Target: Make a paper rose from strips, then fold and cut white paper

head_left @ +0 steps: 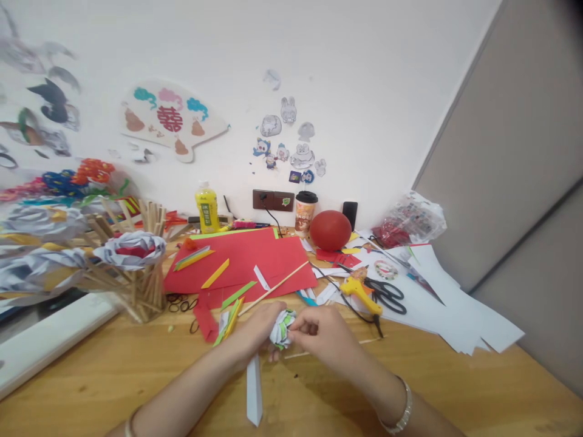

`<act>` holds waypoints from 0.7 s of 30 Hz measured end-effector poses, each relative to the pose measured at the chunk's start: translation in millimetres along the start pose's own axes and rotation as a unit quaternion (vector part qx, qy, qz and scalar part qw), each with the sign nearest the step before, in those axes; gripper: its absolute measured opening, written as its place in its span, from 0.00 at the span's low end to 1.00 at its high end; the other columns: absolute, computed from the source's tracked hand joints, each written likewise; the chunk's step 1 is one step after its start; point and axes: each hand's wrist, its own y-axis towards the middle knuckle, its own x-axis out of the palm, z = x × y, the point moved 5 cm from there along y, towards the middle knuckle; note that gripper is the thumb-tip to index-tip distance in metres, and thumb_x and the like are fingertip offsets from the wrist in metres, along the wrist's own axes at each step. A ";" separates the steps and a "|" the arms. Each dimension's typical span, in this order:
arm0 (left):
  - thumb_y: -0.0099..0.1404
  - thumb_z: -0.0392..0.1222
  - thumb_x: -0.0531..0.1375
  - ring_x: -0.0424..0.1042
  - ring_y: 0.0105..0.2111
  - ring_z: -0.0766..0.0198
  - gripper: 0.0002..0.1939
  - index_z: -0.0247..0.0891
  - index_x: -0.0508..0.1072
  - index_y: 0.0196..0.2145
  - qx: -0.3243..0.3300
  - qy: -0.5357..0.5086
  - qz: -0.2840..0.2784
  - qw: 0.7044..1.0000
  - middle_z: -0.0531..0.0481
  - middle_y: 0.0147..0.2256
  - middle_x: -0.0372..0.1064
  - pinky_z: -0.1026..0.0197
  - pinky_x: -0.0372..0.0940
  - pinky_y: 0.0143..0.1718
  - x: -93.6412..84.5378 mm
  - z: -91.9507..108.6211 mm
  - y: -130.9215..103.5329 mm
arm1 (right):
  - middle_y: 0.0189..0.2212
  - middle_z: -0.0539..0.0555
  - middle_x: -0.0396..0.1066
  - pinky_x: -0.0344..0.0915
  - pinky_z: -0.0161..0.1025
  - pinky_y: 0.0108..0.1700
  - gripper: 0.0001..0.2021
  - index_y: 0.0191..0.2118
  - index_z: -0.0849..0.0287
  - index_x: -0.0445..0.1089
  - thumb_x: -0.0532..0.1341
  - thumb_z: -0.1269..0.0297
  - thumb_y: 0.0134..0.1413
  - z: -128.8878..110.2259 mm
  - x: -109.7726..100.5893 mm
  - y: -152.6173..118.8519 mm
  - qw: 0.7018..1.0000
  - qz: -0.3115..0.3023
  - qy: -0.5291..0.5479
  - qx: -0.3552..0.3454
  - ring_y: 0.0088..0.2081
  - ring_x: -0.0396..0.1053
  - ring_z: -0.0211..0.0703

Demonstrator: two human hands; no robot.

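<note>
Both hands met at the near middle of the wooden table [455, 388]: the left hand [257, 331] was wrapped around a rolled white-and-green paper flower [282, 328], while the right hand [325, 334] pinched its right edge with closed fingertips. A white paper strip [254, 391] hung from the flower toward the near edge, and a yellow glue gun [362, 294] lay just beyond to the right.

Bare desk [455, 388] lies open along the near edge on both sides of my arms. Ahead, red paper sheets [246, 261], a glue gun [362, 294] and scissors [387, 294] crowd the middle. A stick holder [141, 285] blocks the left; white sheets [455, 303] cover the right edge.
</note>
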 end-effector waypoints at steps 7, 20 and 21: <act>0.59 0.51 0.51 0.60 0.13 0.69 0.15 0.38 0.67 0.24 0.016 -0.013 -0.025 0.999 0.54 0.17 0.64 0.68 0.51 0.12 2.9 4.7 -0.2 | 0.18 0.48 0.71 0.57 0.29 0.23 0.08 0.27 0.59 0.75 0.58 0.70 0.50 0.2 -2.4 1.7 0.997 -0.047 0.057 -0.007 0.20 0.64 0.34; 0.57 0.47 0.53 0.58 0.13 0.70 0.12 0.38 0.67 0.22 -0.018 -0.075 -0.007 0.997 0.57 0.14 0.60 0.70 0.52 0.11 6.6 12.9 -3.9 | 0.21 0.47 0.72 0.57 0.30 0.25 0.02 0.27 0.57 0.75 0.65 0.70 0.45 -10.6 -10.7 -0.3 0.999 0.005 -0.021 -0.039 0.22 0.64 0.34; 0.57 0.47 0.53 0.58 0.13 0.71 0.12 0.37 0.68 0.23 -0.015 -0.081 -0.012 0.997 0.57 0.14 0.60 0.70 0.51 0.10 7.0 14.4 -4.2 | 0.21 0.47 0.72 0.57 0.30 0.25 0.02 0.29 0.57 0.75 0.64 0.68 0.46 -12.5 -14.9 -0.6 0.998 0.012 -0.018 -0.053 0.22 0.64 0.34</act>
